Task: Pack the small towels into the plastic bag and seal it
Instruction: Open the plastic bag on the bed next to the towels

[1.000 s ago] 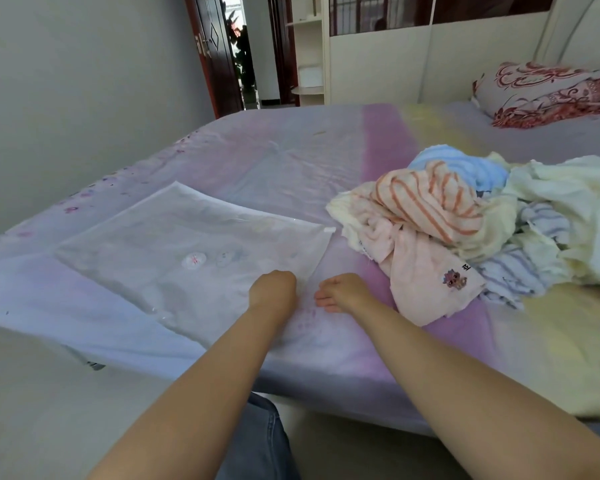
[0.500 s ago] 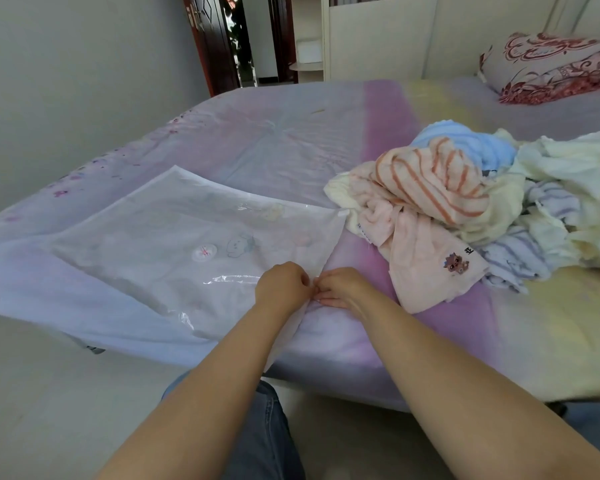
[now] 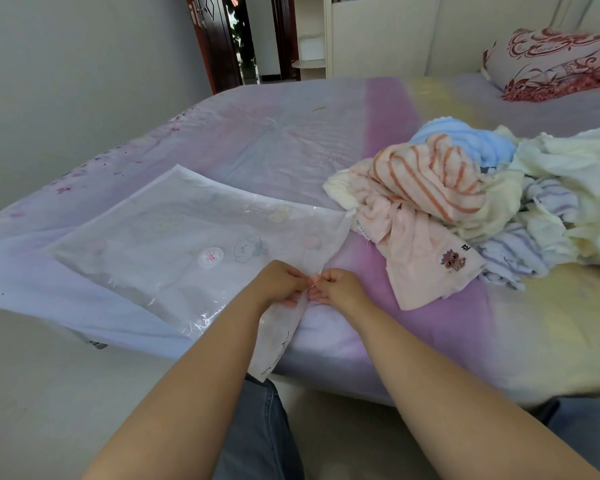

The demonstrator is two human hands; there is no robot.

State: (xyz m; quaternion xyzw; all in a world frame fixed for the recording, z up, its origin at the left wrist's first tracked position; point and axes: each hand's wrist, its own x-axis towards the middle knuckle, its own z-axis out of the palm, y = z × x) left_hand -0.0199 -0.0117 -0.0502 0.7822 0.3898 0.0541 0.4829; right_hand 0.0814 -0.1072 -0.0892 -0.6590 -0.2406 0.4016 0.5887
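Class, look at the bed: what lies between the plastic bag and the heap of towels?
In the head view, only bare sheet: a narrow pink-purple strip separates the plastic bag from the towels.

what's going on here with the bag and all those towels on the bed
A person is working at the near edge of a plastic bag lying flat on the bed. The left hand and right hand pinch that edge side by side, apparently to open it. The bag looks empty. The small towels sit in a loose heap to the right, none packed yet.
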